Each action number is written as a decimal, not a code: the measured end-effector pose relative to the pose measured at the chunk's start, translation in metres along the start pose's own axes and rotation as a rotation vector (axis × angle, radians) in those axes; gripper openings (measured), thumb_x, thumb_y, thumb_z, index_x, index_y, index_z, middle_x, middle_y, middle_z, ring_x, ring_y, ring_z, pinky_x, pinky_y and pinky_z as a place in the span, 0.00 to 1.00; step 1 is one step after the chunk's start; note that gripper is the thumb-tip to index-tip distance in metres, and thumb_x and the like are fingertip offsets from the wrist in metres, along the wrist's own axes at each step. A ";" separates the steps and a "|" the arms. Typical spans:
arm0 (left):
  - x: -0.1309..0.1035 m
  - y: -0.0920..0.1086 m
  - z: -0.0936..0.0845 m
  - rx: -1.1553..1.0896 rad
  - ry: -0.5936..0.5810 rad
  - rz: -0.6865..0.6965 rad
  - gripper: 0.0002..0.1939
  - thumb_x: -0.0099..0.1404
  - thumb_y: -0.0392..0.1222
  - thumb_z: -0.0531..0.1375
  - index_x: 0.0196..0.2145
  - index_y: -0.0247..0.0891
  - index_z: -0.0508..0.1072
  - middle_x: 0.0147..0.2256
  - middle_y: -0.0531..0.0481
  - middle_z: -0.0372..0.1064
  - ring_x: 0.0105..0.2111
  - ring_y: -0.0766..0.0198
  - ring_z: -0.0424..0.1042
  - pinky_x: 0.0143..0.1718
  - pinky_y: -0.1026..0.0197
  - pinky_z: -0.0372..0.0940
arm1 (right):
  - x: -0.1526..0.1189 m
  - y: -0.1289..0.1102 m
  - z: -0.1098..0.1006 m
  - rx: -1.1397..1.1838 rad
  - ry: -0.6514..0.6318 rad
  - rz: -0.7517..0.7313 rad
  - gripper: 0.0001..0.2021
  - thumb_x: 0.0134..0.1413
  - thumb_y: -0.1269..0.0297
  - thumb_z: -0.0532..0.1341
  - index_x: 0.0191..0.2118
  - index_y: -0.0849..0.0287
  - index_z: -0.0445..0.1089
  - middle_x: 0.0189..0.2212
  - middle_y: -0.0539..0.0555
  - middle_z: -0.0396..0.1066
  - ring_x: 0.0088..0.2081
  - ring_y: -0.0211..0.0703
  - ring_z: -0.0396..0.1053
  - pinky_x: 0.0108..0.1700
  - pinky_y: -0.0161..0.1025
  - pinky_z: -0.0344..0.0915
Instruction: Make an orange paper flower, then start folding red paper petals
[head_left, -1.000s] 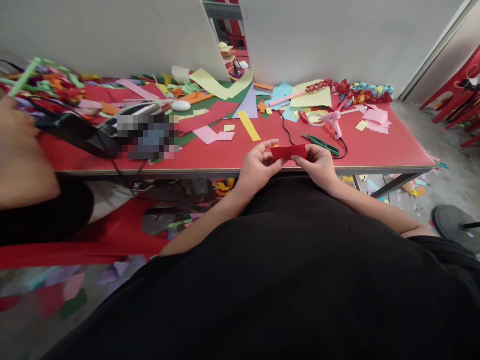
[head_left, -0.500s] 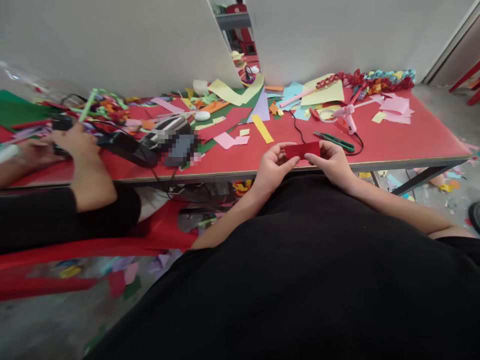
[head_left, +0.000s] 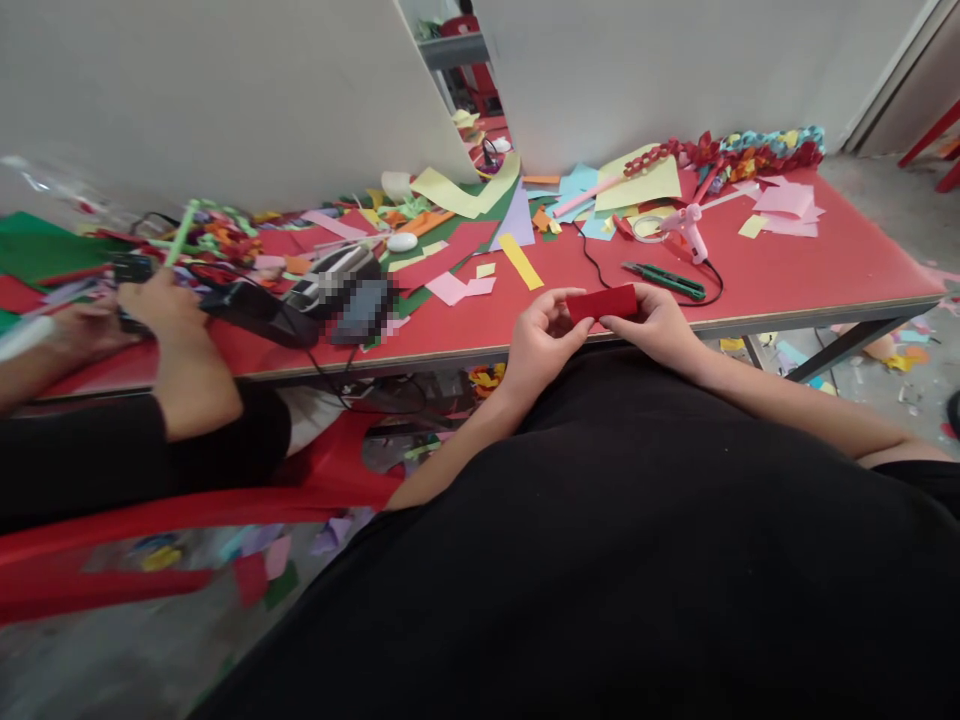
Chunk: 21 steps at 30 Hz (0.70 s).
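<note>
A small strip of red paper is stretched between my two hands, over the table's front edge and close to my body. My left hand pinches its left end, thumb in front and fingers behind. The right end is gripped by my right hand, its thumb along the lower edge. Just beyond my right hand lies a green utility knife. A pink glue gun with a black cord rests behind the knife. Past my left hand, a yellow paper strip lies flat.
Coloured paper scraps cover much of the red table. Pink sheets and a paper garland lie at the far right. On the left, a co-worker's hands hold a dark object. A red chair stands at my left.
The whole view has shifted slightly with my head. The red paper's right end is tilted up a little more; both hands keep hold of it.
</note>
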<state>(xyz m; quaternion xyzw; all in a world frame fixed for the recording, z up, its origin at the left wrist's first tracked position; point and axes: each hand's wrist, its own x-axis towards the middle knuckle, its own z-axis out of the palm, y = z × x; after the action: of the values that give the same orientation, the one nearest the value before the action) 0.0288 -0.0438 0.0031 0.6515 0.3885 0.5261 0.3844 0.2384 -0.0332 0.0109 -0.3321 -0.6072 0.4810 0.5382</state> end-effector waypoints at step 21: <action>-0.002 0.005 -0.008 0.019 0.047 -0.003 0.23 0.66 0.49 0.76 0.55 0.43 0.80 0.30 0.55 0.70 0.29 0.64 0.72 0.35 0.59 0.73 | -0.002 0.009 -0.002 -0.023 0.043 -0.023 0.24 0.51 0.60 0.76 0.54 0.55 0.80 0.41 0.54 0.82 0.43 0.49 0.80 0.47 0.45 0.79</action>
<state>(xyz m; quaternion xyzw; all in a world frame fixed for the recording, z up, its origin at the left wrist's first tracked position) 0.0213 -0.0474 0.0080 0.6422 0.4035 0.5367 0.3697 0.2393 -0.0317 0.0018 -0.3413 -0.6049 0.4604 0.5528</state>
